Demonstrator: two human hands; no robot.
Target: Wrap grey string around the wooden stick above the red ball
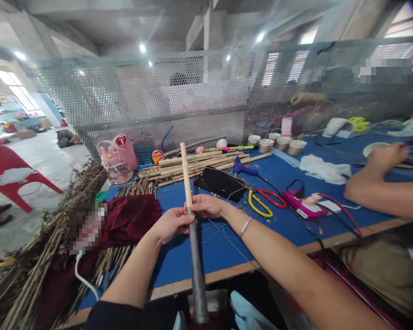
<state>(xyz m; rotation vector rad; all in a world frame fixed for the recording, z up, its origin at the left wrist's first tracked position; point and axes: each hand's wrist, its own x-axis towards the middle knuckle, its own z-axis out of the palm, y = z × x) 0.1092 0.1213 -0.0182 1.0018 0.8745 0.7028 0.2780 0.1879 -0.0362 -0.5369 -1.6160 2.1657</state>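
Note:
A long rod stands tilted upward before me, its upper part a pale wooden stick [185, 172] and its lower part a dark grey tube or wrapping [197, 266]. Around the place where the two parts meet, my left hand [172, 225] is closed, thumb on the near side. My right hand [208, 206] pinches the rod just above that, on its right side. Thin wire [223, 236] trails over the table below my right hand. Scissors [266, 201] with yellow and red handles lie to the right, near a blue glue gun [244, 168] and a black cloth [220, 184].
Pale sticks [206, 166] lie across the back of the blue table [234, 250]. Dark red cloth [132, 219] and dried stalks [37, 270] fill the left. A magenta power strip [304, 206], white gloves [325, 169] and a co-worker's arm [382, 192] are at right.

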